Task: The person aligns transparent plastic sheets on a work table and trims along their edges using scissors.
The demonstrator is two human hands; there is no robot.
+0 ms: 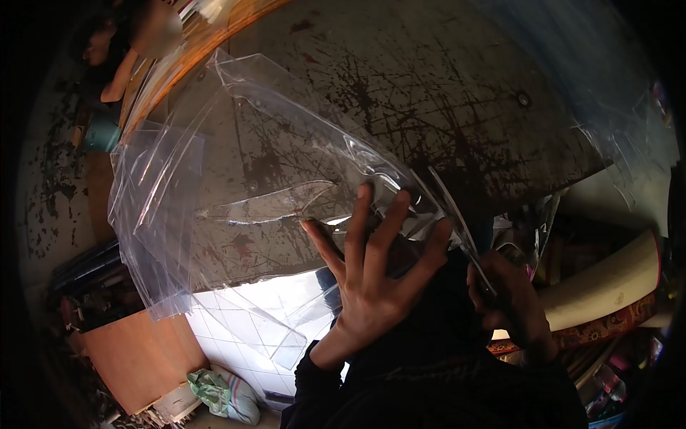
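Observation:
My left hand (pixel 379 268) lies palm down with its fingers spread on a clear plastic sheet (pixel 300 118). The sheet stretches across the dark, scratched tabletop (pixel 429 79) and is creased near my fingertips. In my right hand (pixel 511 293), at the table's near edge, is a pair of scissors (pixel 461 232). Their long blades point up and away from me, beside the fingers of my left hand and at the sheet's edge. The scissors' handles are mostly hidden in my shaded right fist.
Folded clear plastic (pixel 157 222) hangs over the table's left side. A brown board (pixel 143 350) and a tied sack (pixel 232 393) stand below left. At the right is a cream roll (pixel 600 286), with more clear plastic (pixel 614 143) above it. Another person (pixel 121 57) is at the upper left.

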